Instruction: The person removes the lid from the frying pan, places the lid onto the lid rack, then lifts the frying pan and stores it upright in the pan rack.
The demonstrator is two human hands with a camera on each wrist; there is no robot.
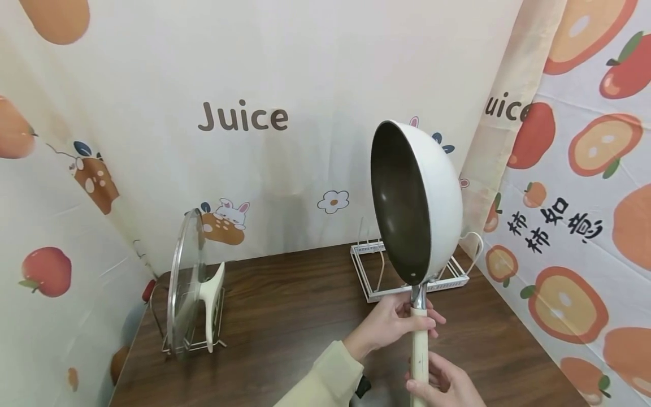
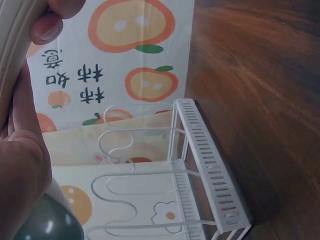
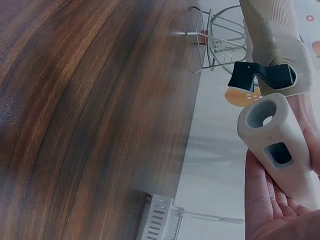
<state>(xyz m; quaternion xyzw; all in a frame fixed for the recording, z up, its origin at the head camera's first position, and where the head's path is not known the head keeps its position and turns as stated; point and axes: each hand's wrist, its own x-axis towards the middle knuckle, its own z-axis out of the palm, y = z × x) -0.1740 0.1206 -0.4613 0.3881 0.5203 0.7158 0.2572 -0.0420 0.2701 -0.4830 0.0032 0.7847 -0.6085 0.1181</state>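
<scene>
A white wok (image 1: pixel 447 198) with a dark inside is held upright in the air, bowl up, its opening turned to the left. My left hand (image 1: pixel 391 325) grips the cream handle (image 1: pixel 420 356) just below its metal neck. Lower down, my right hand (image 1: pixel 452 387) holds the same handle between thumb and fingers. In the right wrist view the handle's end shows a round hole and a slot, with my right fingers (image 3: pixel 260 192) lying along its far side. Behind the wok, a white wire rack (image 1: pixel 373 295) stands on the table, partly hidden.
At the table's left, a glass lid (image 1: pixel 185 282) with a cream handle (image 1: pixel 211 302) stands on edge in a metal wire rack (image 1: pixel 220 328). Printed curtains (image 1: pixel 305 158) surround the dark wooden table (image 1: pixel 274 316) at the back and sides.
</scene>
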